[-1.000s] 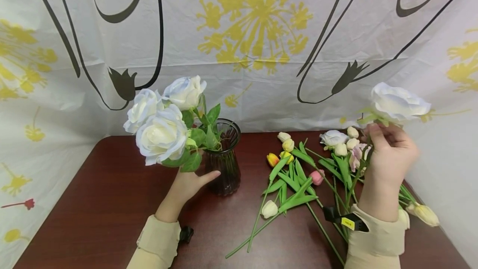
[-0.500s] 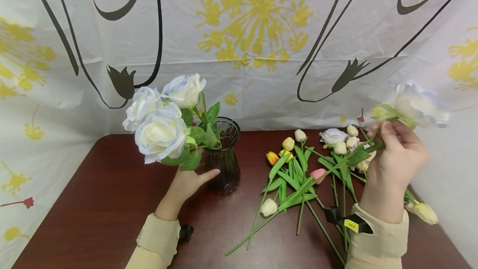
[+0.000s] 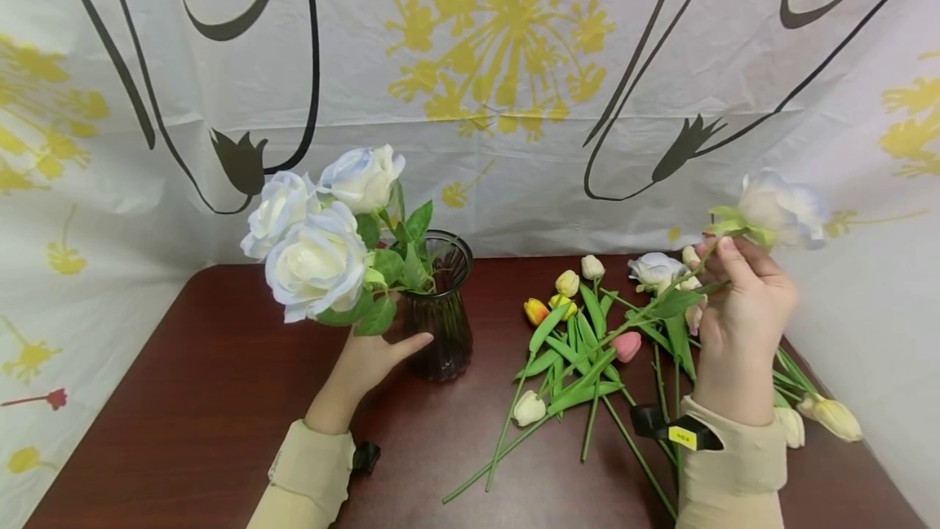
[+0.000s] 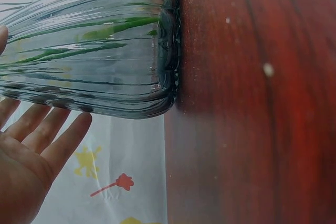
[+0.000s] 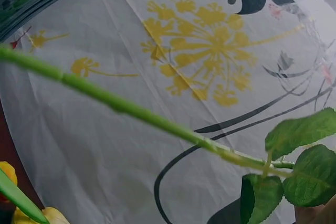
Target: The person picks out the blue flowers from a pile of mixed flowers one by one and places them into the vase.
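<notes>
My right hand (image 3: 745,317) pinches the stem of a pale blue-white artificial rose (image 3: 782,209), just below its bloom, above the right side of the table. The stem slants down to the left, and its green leaves (image 5: 310,174) show in the right wrist view. A dark ribbed glass vase (image 3: 439,341) stands upright left of centre, with several matching roses (image 3: 319,260) leaning left out of it. Beside the vase is my left hand (image 3: 374,362), its thumb out straight. In the left wrist view its fairly straight fingers (image 4: 68,140) rest against the glass.
Artificial tulips (image 3: 530,409) in white, yellow, orange and pink lie loosely on the dark red wooden table (image 3: 242,398), right of centre. Another pale rose (image 3: 656,269) lies near the back edge. A printed white cloth (image 3: 514,186) hangs behind the table.
Over the last second my right hand first moved right, then back left with the rose, and the stem has swung towards the left. My left hand and the vase stay put.
</notes>
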`<state>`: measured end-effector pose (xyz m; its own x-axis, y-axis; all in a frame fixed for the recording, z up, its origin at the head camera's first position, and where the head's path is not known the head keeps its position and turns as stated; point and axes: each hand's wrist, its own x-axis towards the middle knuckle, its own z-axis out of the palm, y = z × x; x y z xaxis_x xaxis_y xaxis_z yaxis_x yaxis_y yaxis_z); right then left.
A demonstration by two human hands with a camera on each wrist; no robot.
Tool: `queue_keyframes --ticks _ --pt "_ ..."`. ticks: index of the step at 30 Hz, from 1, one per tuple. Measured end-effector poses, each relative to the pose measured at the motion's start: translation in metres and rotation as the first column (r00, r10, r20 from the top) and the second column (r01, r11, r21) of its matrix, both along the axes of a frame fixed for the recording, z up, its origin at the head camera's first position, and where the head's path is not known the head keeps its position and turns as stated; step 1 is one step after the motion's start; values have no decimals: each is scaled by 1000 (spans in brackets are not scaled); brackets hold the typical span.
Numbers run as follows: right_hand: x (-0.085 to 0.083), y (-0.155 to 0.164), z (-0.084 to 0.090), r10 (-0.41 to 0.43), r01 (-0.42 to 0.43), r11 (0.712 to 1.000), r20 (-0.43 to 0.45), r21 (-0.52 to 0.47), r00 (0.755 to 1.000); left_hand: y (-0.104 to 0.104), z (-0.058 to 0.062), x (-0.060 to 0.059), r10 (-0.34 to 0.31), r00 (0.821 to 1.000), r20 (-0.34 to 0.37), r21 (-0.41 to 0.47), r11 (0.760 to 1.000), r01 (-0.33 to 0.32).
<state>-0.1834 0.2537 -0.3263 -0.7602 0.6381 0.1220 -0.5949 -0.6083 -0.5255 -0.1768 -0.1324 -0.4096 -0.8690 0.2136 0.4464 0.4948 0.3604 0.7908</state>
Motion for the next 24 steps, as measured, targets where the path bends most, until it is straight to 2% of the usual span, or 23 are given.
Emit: queue_keyframes --ticks 6,13,20,24 --pt "-3 -8 -3 95 -94 995 23 -31 995 0 2 1 -6 1000 16 10 1000 5" --pt "-3 -23 -4 160 -161 987 70 16 985 0 3 2 0 1000 11 -5 1000 0" --pt "-5 -39 -9 199 -207 976 113 68 973 -6 -29 -18 0 1000 -30 5 1000 0" --pt "-7 -47 -12 234 -247 964 129 101 964 -8 -29 -19 6 999 -32 -17 1000 -6"
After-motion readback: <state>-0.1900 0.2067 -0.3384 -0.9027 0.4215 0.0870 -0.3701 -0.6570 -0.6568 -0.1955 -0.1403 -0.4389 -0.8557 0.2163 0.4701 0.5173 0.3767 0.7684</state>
